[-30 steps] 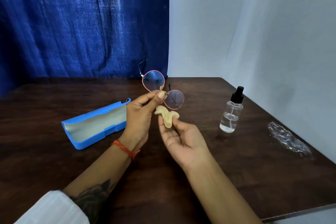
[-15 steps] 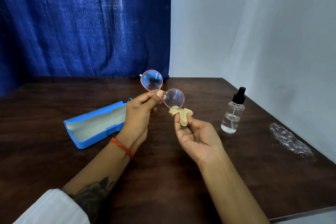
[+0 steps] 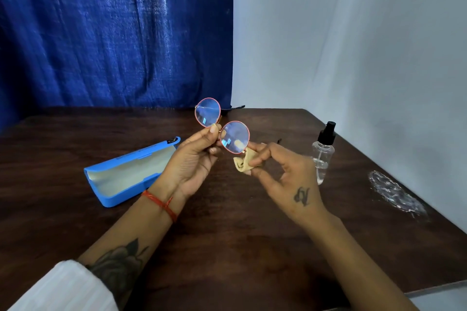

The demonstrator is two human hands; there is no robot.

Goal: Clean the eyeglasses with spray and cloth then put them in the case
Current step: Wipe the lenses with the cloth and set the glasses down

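Observation:
Round eyeglasses [image 3: 222, 126] with a thin pink frame are held up above the table. My left hand [image 3: 193, 161] pinches them at the bridge between the two lenses. My right hand [image 3: 280, 174] holds a small beige cloth [image 3: 242, 163] between thumb and fingers, touching the lower right rim of the right lens. A blue glasses case [image 3: 131, 171] lies open on the table to the left, its pale lining facing up. A clear spray bottle [image 3: 322, 153] with a black nozzle stands upright to the right, just behind my right hand.
The dark wooden table [image 3: 240, 235] ends at the right and near edges. A crumpled clear plastic wrapper [image 3: 396, 193] lies near the right edge. A blue curtain [image 3: 113, 33] and a white wall [image 3: 353, 33] stand close behind the table.
My right hand has turned over, back now upward, and brought the cloth from below the glasses up to the rim of the right lens. The glasses shifted slightly.

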